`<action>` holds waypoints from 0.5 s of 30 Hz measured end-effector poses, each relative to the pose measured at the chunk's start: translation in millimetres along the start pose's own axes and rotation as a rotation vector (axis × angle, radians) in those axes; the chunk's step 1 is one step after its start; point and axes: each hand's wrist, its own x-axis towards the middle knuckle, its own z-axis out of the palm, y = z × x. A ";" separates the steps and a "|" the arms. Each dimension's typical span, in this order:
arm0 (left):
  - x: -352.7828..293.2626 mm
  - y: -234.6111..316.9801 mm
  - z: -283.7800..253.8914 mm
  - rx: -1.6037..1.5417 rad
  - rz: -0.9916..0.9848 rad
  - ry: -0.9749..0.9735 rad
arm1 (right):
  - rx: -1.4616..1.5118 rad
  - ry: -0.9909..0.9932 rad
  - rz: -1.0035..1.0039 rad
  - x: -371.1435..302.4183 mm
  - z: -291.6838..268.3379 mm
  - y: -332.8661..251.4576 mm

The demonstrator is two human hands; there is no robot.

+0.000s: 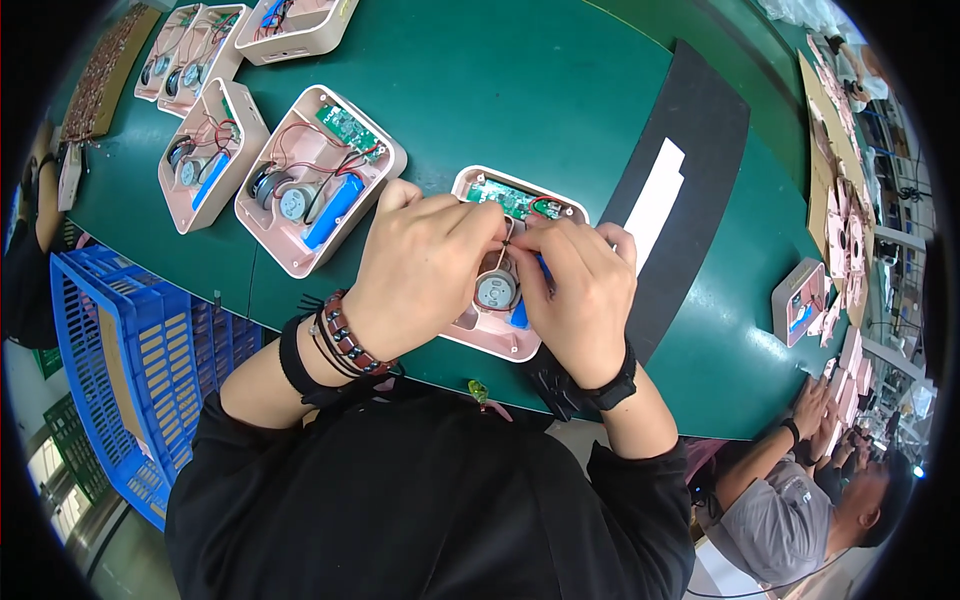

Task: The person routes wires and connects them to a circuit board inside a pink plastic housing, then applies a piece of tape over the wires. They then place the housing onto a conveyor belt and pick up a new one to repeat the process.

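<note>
In front of me lies a pale pink plastic housing (497, 343) with a green circuit board (500, 196), a round silver motor-like part (495, 290) and a blue cylindrical battery (521, 317), partly covered by my hands. My left hand (432, 260) reaches over its left side, thumb and forefinger pinched together. From the right, my right hand (578, 290) pinches at the same spot. Between the fingertips of both hands are thin wires (503, 258) with a small dark piece, held above the silver part. Exactly how the wires join there is too small to tell.
Left of my hands lies another open pink housing (290, 245) with similar parts; several more stand beyond it. A black mat (690, 200) carries white strips (655, 195) on the right. A blue crate (130, 370) stands at lower left. A co-worker (780, 510) sits at lower right.
</note>
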 end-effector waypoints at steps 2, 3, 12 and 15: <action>1.8 -1.3 1.0 -0.005 0.005 0.000 | -0.048 -0.021 -0.018 3.1 -0.9 -2.1; 3.1 -1.7 0.6 0.015 0.012 -0.027 | -0.099 -0.037 -0.037 4.3 -1.5 -3.0; 1.1 1.4 -5.0 0.143 0.063 -0.088 | -0.155 -0.065 -0.083 3.3 3.0 -2.7; -7.3 4.5 -20.7 0.084 0.061 0.012 | -0.174 -0.051 -0.119 -14.1 -16.6 -15.8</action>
